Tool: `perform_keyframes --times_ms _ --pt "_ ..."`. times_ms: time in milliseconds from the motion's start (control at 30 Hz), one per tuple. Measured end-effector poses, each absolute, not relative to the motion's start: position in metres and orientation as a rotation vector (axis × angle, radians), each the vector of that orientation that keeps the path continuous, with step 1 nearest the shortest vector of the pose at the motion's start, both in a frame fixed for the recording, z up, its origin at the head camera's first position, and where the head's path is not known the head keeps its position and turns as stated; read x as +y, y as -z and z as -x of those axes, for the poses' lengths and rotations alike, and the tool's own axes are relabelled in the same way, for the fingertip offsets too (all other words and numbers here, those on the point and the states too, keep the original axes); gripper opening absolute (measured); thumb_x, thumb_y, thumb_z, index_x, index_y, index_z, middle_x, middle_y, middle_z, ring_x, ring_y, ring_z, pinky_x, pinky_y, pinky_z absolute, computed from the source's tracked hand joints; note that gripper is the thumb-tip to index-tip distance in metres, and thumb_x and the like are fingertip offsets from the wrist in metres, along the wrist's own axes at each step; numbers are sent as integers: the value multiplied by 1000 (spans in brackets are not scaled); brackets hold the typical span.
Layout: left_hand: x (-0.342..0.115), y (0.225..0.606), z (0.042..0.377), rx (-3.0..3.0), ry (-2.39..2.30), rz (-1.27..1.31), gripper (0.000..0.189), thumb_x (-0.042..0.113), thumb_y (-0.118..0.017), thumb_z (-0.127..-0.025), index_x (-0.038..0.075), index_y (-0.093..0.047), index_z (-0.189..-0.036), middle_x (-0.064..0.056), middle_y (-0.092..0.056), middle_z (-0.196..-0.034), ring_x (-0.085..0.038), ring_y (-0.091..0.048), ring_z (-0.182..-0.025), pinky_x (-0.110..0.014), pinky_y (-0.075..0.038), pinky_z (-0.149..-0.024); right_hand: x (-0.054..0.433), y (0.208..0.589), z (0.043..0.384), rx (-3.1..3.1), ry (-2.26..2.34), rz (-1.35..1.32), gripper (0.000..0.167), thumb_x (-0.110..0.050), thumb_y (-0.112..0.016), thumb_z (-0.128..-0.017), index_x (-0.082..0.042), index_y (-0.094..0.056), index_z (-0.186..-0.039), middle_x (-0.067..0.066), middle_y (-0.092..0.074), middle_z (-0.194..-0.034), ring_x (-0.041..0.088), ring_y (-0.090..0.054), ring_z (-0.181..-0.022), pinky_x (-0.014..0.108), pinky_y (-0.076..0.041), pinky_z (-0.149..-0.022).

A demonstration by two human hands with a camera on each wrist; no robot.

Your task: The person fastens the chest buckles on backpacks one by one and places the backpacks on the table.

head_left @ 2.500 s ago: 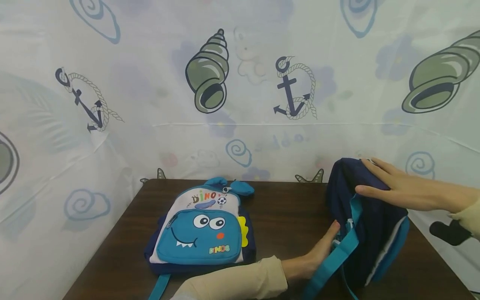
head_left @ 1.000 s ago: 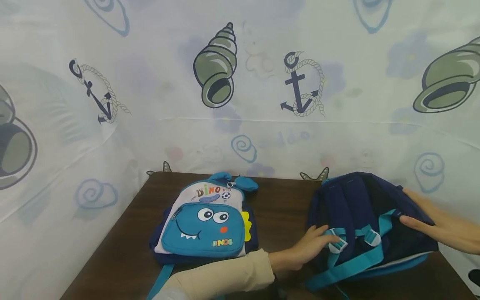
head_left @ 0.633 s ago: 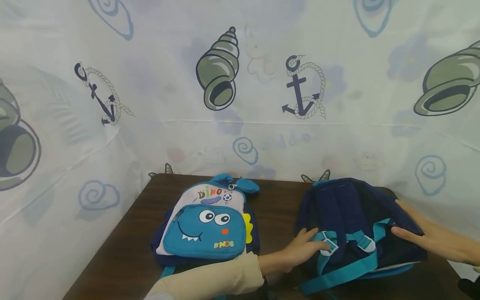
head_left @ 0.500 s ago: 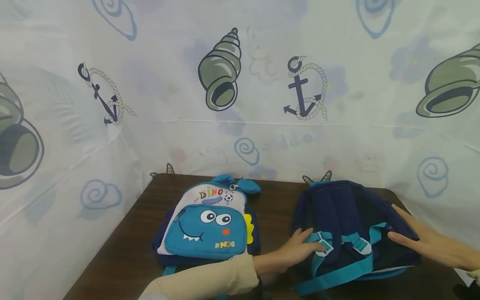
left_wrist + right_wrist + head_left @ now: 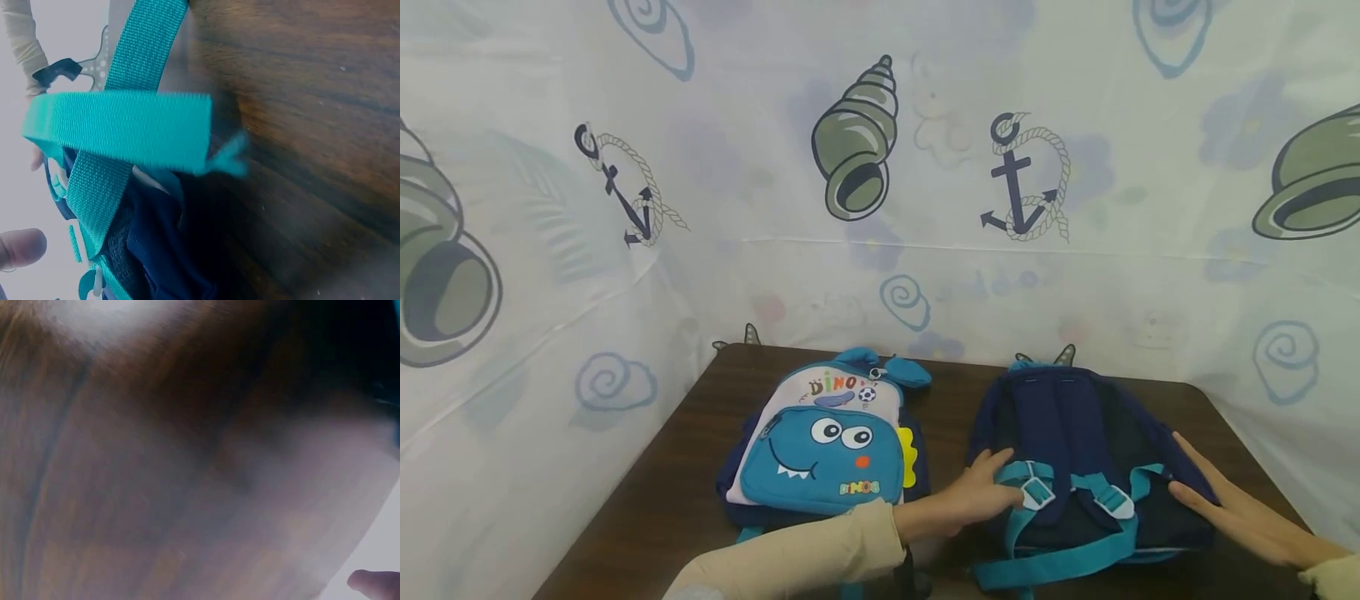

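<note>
A navy backpack (image 5: pixel 1075 442) lies back side up on the right of the table, its padded shoulder straps and teal webbing (image 5: pixel 1060 567) with white buckles showing. My left hand (image 5: pixel 977 496) rests at its left side, thumb by a buckle, fingers fairly straight. My right hand (image 5: pixel 1232 500) lies along its right side, fingers straight against the edge and thumb over the back panel. In the left wrist view a teal strap end (image 5: pixel 137 128) sticks out close to the camera, with a thumb (image 5: pixel 22 247) at the left. The right wrist view shows mostly blurred tabletop and one fingertip (image 5: pixel 375 584).
To the left lies a second backpack (image 5: pixel 823 458), front up, with a blue dinosaur face pocket. My left sleeve (image 5: pixel 790 550) crosses just in front of it. The dark wooden table (image 5: pixel 647 500) meets a white sea-print cloth (image 5: pixel 760 167) behind.
The navy backpack has turned from standing on its side to lying back side up, then moved left. Both hands have shifted left with it. The dinosaur backpack stays in place.
</note>
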State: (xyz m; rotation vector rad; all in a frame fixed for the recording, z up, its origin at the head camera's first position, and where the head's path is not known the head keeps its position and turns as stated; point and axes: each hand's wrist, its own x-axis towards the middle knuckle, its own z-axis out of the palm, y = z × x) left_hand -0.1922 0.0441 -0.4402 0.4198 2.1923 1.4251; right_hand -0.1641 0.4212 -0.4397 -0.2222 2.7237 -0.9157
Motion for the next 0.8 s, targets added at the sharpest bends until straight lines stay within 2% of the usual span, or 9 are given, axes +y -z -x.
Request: perform_keyframes --times_ms 133,267,467,533,633,800 --pt "41 441 194 2220 -1408 -437 73 23 -65 -84 21 -40 -153 -16 -23 -163 -44 -19 -150 -69 -25 -113 420 456 165 2694 941 198 80 -40 -34 -108 -15 24 -156 39 16 -158 74 1 -134 89 -10 -87" --pt "37 438 196 2279 -1373 -470 68 18 -60 -86 17 -41 -152 -19 -22 -163 -49 -13 -150 -71 -21 -114 417 468 167 2677 984 211 80 -39 -36 -108 -15 23 -156 37 16 -159 72 4 -136 88 -7 -89" --pt "30 437 196 2420 -1246 -549 65 28 -67 -89 17 -45 -150 -20 -20 -164 -55 -6 -149 -76 -22 -109 415 478 168 2619 1098 240 75 -35 -34 -109 -12 18 -158 33 15 -161 64 9 -141 87 -4 -94" --pt "29 439 196 2488 -1177 -619 64 31 -68 -89 16 -48 -148 -21 -22 -163 -55 -7 -149 -75 -23 -111 415 477 168 2657 1079 246 74 -35 -34 -109 -6 10 -159 37 9 -160 66 4 -141 86 -7 -95" --pt "29 442 199 2612 -1039 -759 58 32 -65 -92 15 -52 -145 -20 -29 -161 -50 -12 -150 -69 -22 -115 413 468 171 2802 940 227 75 -41 -39 -107 3 -6 -158 41 -8 -157 68 -10 -137 84 -18 -94" --pt "30 442 212 2816 -827 -964 45 28 -62 -94 14 -60 -137 -16 -45 -152 -43 -31 -147 -61 -27 -117 394 447 177 3031 703 247 78 -49 -53 -101 4 -29 -152 38 -31 -151 63 -35 -129 77 -35 -89"
